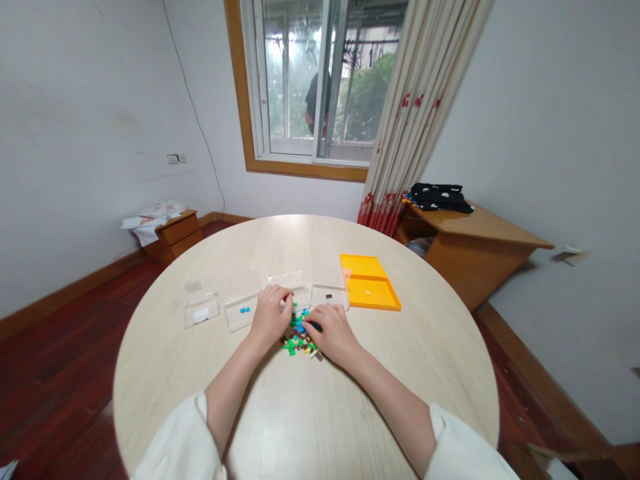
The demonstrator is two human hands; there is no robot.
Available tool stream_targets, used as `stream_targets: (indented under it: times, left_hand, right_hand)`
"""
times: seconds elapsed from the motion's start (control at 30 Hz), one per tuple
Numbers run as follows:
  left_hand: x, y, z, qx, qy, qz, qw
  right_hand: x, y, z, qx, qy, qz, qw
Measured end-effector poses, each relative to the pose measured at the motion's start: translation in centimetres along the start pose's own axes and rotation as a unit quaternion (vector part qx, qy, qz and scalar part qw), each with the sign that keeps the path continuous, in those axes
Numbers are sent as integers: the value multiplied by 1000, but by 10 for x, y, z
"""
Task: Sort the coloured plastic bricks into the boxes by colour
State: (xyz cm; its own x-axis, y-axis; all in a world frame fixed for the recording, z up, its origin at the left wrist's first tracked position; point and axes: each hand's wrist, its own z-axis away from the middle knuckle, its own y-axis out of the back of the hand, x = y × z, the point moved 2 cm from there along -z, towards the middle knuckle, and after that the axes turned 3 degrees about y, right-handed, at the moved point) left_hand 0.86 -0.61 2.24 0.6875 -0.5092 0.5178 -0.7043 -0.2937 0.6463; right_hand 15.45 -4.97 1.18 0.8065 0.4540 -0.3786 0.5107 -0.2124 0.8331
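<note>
A small heap of loose toy bricks point(299, 343) in green, blue, brown, yellow and white lies on the table between my hands. My left hand point(270, 315) is at the heap's left edge, in front of a clear plastic box point(295, 279). Its thumb and forefinger curl toward each other; whatever sits between them is too small to make out. On the right side of the heap, my right hand point(334, 333) reaches in with bent fingers and thumb among the bricks. What those fingertips pinch is hidden.
Blue bricks point(245, 310) lie in a clear box point(231, 321) on the left. A brown brick point(329, 296) is in another clear box point(340, 304). Farther left stands a smaller clear box point(188, 318). An open yellow case point(390, 301) with a white piece lies right on the round table point(400, 393).
</note>
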Motion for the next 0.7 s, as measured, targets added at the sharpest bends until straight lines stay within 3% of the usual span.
stream_targets:
  times: [0.2, 0.43, 0.7]
  left_hand:
    - [-1, -8, 4, -43, -26, 26, 998]
    - [-3, -11, 5, -72, -69, 58, 993]
    - [7, -5, 6, -119, -89, 87, 985]
  right_hand:
    - [1, -2, 1, 1, 6, -15, 1000]
    - [7, -2, -1, 99, 43, -89, 990]
    - [8, 3, -1, 134, 15, -188, 973]
